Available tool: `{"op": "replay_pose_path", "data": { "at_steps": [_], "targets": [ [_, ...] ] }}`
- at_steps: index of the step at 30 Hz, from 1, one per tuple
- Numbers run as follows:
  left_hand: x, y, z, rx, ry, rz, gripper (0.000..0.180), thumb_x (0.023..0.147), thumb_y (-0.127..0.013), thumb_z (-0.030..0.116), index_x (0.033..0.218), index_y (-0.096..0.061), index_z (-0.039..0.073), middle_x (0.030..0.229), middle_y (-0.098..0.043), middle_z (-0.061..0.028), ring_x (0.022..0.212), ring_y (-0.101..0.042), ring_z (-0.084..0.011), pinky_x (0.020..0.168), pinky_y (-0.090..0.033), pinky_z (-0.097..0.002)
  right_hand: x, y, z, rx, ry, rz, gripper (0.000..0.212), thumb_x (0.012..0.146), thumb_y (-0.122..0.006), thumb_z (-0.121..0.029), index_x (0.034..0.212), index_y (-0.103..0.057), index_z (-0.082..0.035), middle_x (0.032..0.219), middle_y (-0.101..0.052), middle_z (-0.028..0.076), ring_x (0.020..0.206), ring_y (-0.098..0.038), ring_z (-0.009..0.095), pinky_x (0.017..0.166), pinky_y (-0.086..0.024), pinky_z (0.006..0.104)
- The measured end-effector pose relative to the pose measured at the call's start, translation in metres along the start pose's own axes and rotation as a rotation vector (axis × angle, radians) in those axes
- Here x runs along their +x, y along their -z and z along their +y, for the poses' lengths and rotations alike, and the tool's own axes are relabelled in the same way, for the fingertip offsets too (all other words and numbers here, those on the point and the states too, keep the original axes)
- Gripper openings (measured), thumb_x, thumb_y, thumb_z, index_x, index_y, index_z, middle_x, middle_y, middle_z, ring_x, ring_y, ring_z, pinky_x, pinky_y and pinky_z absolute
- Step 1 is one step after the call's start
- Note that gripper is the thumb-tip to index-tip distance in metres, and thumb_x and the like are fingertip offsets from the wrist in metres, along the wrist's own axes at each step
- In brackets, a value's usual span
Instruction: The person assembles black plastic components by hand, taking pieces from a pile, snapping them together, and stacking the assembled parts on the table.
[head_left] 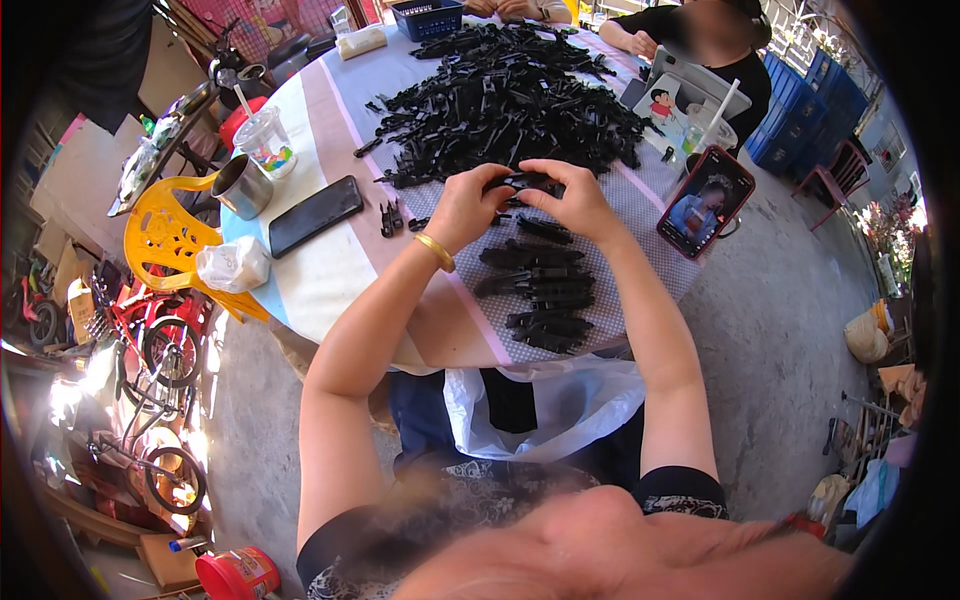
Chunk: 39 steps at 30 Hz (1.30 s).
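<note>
My left hand [468, 208], with a gold bangle at its wrist, and my right hand [580, 205] meet over the table. Between their fingertips they grip a small black plastic piece [530, 181], whose exact kind I cannot make out. Just beyond my hands rises a big heap of similar black plastic pieces [510, 95]. Nearer to me, several more lie side by side in a stacked row [540, 285]. A few loose pieces [391, 218] rest left of my left hand. On my lap is an open white plastic bag [590, 425].
The round table [310, 150] has a striped, dotted cloth. On its left are a black phone [316, 216], a metal cup [242, 188] and a plastic cup [265, 140]. At right, a propped phone [706, 203] shows video. Two other people sit across, near a blue basket [427, 18].
</note>
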<state>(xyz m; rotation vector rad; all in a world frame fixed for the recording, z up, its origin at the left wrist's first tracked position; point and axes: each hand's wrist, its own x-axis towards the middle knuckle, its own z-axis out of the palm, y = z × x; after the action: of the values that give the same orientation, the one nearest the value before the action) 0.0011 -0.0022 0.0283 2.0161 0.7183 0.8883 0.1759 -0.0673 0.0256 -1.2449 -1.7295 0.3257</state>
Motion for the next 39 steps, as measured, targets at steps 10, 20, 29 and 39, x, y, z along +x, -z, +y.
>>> {"op": "replay_pose_path", "data": {
  "at_steps": [10, 20, 29, 39],
  "targets": [
    [-0.001, 0.003, 0.009, 0.135, -0.095, -0.025, 0.027, 0.079, -0.058, 0.001, 0.105, -0.058, -0.003, 0.074, -0.064, -0.0133, 0.061, -0.061, -0.0147, 0.058, -0.049, -0.027, 0.0, 0.005, -0.006, 0.008, -0.089, -0.011, 0.036, 0.069, -0.074, -0.009, 0.101, -0.061, 0.001, 0.093, -0.065, 0.01, 0.077, -0.061, 0.016, 0.068, -0.048, 0.0262],
    [-0.002, 0.007, 0.015, 0.176, -0.176, -0.034, 0.022, 0.076, -0.064, 0.006, 0.097, -0.061, -0.001, 0.08, -0.063, -0.0169, 0.07, -0.062, -0.0236, 0.063, -0.047, -0.0317, -0.002, 0.006, -0.005, -0.036, 0.02, 0.084, 0.027, 0.067, -0.075, -0.011, 0.09, -0.065, 0.001, 0.085, -0.066, 0.013, 0.072, -0.062, 0.016, 0.064, -0.048, 0.0255],
    [0.0, 0.013, 0.009, 0.074, -0.054, -0.188, 0.028, 0.076, -0.067, 0.008, 0.102, -0.062, 0.002, 0.077, -0.065, -0.0056, 0.067, -0.055, -0.0074, 0.062, -0.046, -0.0232, 0.005, 0.012, 0.005, 0.439, -0.196, 0.091, 0.029, 0.081, -0.066, -0.022, 0.099, -0.062, 0.001, 0.088, -0.065, 0.007, 0.072, -0.06, 0.011, 0.066, -0.048, 0.0235],
    [-0.004, 0.0, 0.001, 0.062, -0.282, -0.534, 0.031, 0.082, -0.063, 0.029, 0.092, -0.065, 0.0, 0.089, -0.062, -0.0094, 0.078, -0.059, -0.0191, 0.067, -0.047, -0.0282, 0.004, 0.002, 0.011, -0.661, -0.355, 0.048, 0.046, 0.069, -0.069, -0.04, 0.1, -0.062, -0.007, 0.083, -0.065, 0.015, 0.08, -0.063, 0.03, 0.069, -0.05, 0.0386]
  ]
}}
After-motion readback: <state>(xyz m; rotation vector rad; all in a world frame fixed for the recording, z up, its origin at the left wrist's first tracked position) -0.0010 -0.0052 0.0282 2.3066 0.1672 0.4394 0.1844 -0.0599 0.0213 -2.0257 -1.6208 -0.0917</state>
